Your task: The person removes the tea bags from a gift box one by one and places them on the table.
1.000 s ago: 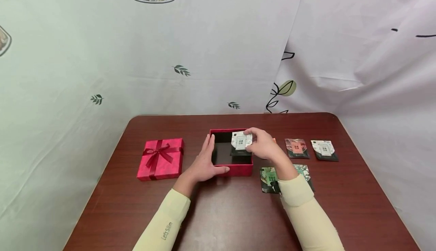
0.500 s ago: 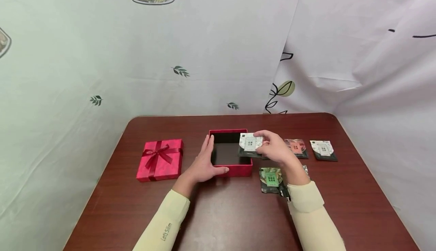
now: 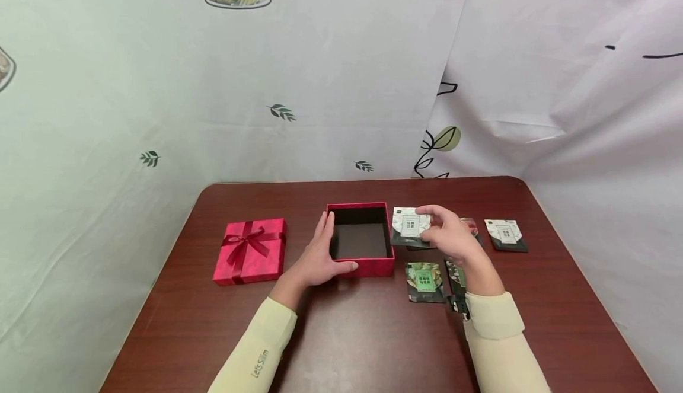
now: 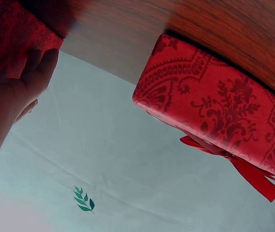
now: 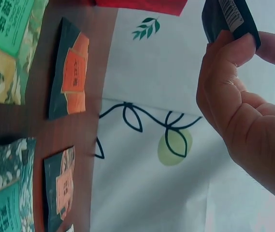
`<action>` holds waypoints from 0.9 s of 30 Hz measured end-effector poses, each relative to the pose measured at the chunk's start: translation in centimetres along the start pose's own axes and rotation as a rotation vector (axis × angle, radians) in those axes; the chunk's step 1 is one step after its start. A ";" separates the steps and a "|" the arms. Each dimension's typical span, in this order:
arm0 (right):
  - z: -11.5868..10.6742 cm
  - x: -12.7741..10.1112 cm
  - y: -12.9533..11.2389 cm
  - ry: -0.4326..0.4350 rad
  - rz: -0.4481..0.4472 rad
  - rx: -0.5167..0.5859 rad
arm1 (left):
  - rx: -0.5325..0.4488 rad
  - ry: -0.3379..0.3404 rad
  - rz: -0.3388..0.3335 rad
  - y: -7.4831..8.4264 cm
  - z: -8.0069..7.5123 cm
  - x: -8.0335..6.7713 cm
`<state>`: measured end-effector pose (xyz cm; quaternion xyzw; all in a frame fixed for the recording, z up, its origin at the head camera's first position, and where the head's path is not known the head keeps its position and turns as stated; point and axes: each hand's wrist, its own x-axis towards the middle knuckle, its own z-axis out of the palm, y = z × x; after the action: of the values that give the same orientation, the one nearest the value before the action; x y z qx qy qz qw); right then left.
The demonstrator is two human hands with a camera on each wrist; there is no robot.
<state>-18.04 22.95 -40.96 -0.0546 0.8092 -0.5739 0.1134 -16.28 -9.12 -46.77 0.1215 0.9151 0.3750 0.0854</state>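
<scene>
My left hand (image 3: 316, 256) rests with straight fingers along the left side of an open red gift box (image 3: 368, 268), its thumb across the front wall. The box's dark inside shows nothing lying in it. My right hand (image 3: 450, 234) pinches a white-and-black sachet (image 3: 409, 226) by its right edge, just right of the box. In the right wrist view the sachet's dark back (image 5: 231, 19) with a barcode shows between thumb and fingers, raised above the table. Below it stands out an orange-and-black sachet (image 5: 74, 70), mostly hidden in the head view.
A red lid (image 3: 252, 252) with a ribbon bow lies left of the box. Right of the box lie a green sachet (image 3: 425, 282), a second green one (image 3: 456, 275) partly behind the right wrist, another orange sachet (image 3: 472, 227) and a white-and-black sachet (image 3: 506, 235). A patterned cloth hangs behind the table.
My right hand has carried the white-and-black sachet rightward, from over the box to beside it. The left hand has stayed on the box.
</scene>
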 end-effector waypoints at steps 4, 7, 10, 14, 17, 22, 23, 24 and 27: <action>-0.7 -0.3 0.4 0.007 0.002 -0.001 | -0.005 0.004 0.009 -0.1 0.1 0.0; -1.1 -0.7 0.6 0.007 0.009 0.013 | -0.008 0.007 0.011 -0.1 0.1 0.0; -1.6 -1.1 0.8 0.015 0.012 0.018 | -0.010 0.008 0.009 -0.1 0.1 0.0; -2.3 -1.6 1.2 0.023 0.014 0.023 | -0.011 0.009 0.008 -0.1 0.0 0.0; -2.9 -2.0 1.6 0.027 0.016 0.021 | -0.015 0.008 0.006 -0.1 0.0 -0.1; -4.0 -2.5 2.4 0.036 0.017 0.008 | -0.020 -0.003 0.005 0.1 -0.1 -0.1; -4.2 -2.7 2.6 0.039 0.018 0.005 | -0.021 -0.004 0.007 0.1 -0.1 -0.1; -4.4 -2.8 2.7 0.042 0.021 0.000 | -0.020 -0.006 0.006 0.1 -0.1 -0.1; -4.9 -3.2 3.3 0.055 0.033 -0.020 | -0.019 -0.008 0.006 0.2 -0.2 -0.1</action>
<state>-15.98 29.22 -42.11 -0.0266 0.8184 -0.5652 0.1001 -16.16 -9.16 -46.51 0.1249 0.9107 0.3836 0.0893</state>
